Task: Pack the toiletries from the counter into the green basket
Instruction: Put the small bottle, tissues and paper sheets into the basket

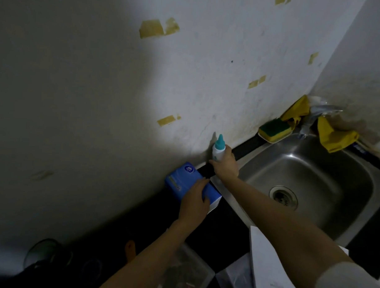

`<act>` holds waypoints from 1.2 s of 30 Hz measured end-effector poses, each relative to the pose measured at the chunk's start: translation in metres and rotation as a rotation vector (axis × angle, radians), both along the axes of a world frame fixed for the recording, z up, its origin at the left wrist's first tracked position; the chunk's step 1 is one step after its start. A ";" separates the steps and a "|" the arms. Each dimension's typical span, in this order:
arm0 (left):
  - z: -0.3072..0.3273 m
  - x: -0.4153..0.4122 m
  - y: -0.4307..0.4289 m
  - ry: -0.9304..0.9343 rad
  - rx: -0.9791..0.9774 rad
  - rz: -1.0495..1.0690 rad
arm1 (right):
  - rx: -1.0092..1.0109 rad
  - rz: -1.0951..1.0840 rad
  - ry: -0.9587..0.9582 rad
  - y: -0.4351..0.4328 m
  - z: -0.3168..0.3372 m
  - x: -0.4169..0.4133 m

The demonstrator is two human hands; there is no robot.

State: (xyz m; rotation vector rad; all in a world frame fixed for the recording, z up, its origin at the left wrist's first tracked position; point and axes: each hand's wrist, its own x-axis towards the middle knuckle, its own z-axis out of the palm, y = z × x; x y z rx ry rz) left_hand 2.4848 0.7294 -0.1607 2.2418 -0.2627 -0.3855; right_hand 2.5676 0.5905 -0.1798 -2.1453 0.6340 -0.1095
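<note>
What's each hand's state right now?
Left hand: lies over the blue tissue pack; grip cannot be told.
Right hand: grips the white bottle.

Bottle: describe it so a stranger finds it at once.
Start at the steel sink. Just left of its rim, against the wall, the right hand holds a bottle upright. It is white with a pointed teal cap, unlike the flat blue pack nearby.
</note>
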 end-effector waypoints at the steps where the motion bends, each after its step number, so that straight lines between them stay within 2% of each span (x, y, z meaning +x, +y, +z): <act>1: 0.002 0.001 0.000 0.018 -0.003 -0.003 | -0.008 -0.008 -0.003 0.000 0.000 0.001; 7: 0.012 0.010 0.000 0.210 -0.102 0.074 | 0.067 0.123 -0.047 -0.004 -0.001 -0.009; 11: 0.018 0.022 0.005 0.294 -0.158 0.089 | 0.189 0.194 -0.044 -0.009 0.008 -0.027; 15: 0.020 0.018 0.007 0.335 -0.195 0.114 | 0.361 0.161 -0.212 -0.015 0.039 -0.058; 18: 0.031 0.009 0.000 0.287 -0.267 0.117 | 0.516 0.199 -0.345 -0.023 0.074 -0.089; 21: 0.056 -0.004 -0.010 0.261 -0.453 0.117 | 0.638 0.165 -0.423 -0.027 0.107 -0.119; 25: 0.094 -0.035 -0.018 0.350 -0.775 0.069 | 0.799 0.046 -0.492 -0.021 0.137 -0.158; 28: 0.117 -0.065 -0.023 0.299 -0.881 0.059 | 0.872 -0.007 -0.543 -0.010 0.154 -0.187; 36: 0.154 -0.145 -0.011 -0.015 -0.861 0.044 | 0.874 0.037 -0.565 0.034 0.194 -0.264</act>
